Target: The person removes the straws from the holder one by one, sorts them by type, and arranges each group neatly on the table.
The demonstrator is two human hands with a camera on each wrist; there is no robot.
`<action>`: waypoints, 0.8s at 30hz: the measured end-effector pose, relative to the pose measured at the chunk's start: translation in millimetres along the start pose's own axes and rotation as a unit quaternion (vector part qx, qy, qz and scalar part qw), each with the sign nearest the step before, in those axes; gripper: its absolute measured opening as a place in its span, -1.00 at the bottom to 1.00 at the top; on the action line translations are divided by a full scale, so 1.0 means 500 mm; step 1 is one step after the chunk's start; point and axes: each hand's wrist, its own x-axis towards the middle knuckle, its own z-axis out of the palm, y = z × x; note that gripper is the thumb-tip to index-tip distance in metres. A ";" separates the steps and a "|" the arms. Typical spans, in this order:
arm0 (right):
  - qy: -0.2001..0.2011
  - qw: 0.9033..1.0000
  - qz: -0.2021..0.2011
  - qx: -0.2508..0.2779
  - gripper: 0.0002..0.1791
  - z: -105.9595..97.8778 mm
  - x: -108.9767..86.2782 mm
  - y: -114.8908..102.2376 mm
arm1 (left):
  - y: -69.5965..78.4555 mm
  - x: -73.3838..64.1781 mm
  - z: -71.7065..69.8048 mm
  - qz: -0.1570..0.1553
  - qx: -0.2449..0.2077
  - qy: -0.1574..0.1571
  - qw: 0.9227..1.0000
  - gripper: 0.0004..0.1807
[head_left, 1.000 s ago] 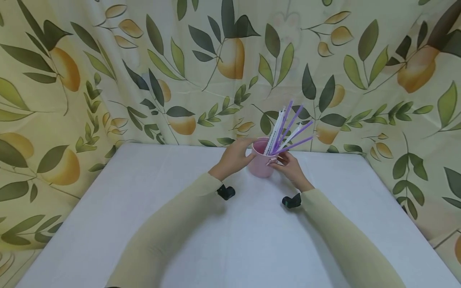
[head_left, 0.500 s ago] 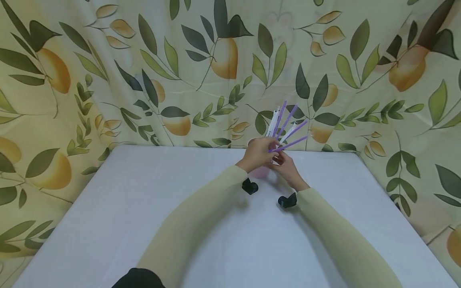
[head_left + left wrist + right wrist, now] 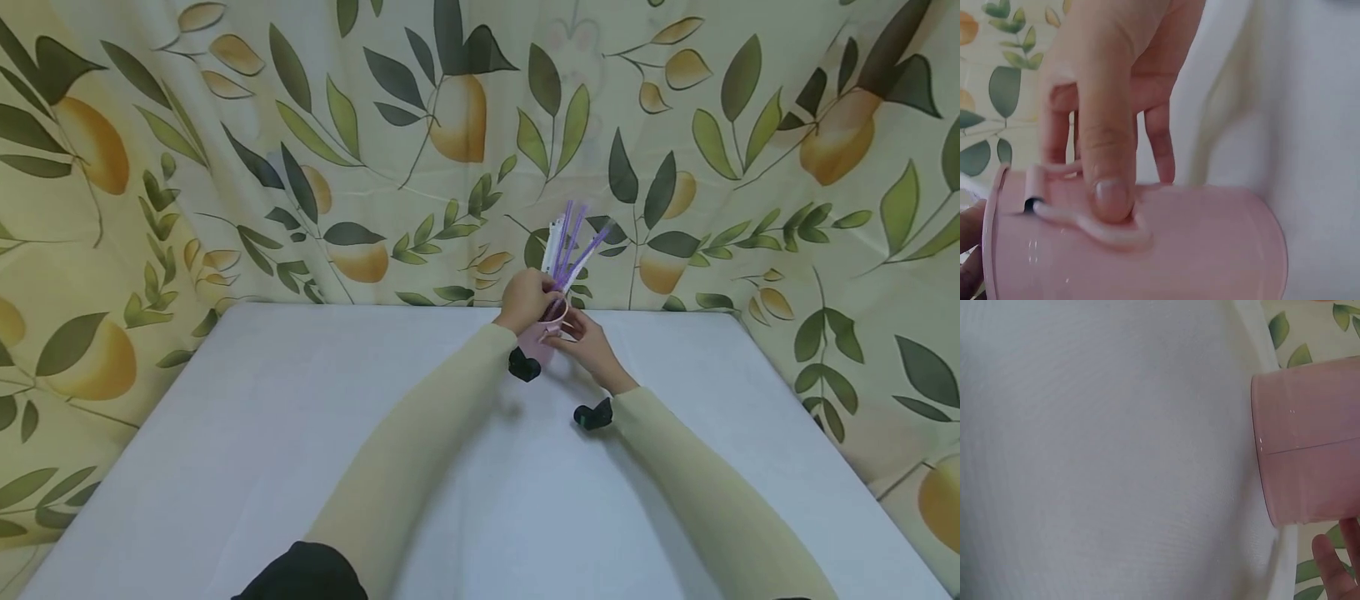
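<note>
Pinched pink bucket (image 3: 1216, 256) near far edge of desk (image 3: 225, 442) by its wire handle (image 3: 1113, 235) in fingers of right hand (image 3: 597, 354), probably for steadiness, and gripped purple and white straws (image 3: 555, 244) at its mouth in fingers of left hand (image 3: 525, 298), presumably against splaying.

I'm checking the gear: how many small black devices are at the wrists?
2: one small black angular device by the wrist of the left hand, another small black angular device by that of the right hand. Both show plainly.
</note>
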 end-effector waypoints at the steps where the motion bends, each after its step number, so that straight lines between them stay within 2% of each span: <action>1: 0.000 1.000 0.001 0.001 -0.23 0.001 0.000 -0.002 | -0.003 0.002 -0.002 -0.008 -0.006 0.004 1.000 -0.83; 7: -0.001 1.000 0.013 -0.009 -0.21 0.002 0.000 -0.005 | -0.023 0.011 -0.013 -0.044 -0.028 0.030 0.998 -0.79; 10: 0.000 1.000 0.017 -0.013 -0.20 0.001 0.002 -0.002 | -0.030 0.013 -0.018 -0.057 -0.054 0.042 0.996 -0.78; 17: 0.006 0.999 0.023 -0.021 -0.18 0.001 0.003 -0.001 | -0.027 0.016 -0.039 -0.062 -0.106 0.075 0.990 -0.76; 24: 0.004 1.000 0.014 -0.015 -0.21 0.000 0.001 -0.003 | -0.023 0.019 -0.052 -0.058 -0.135 0.081 0.986 -0.76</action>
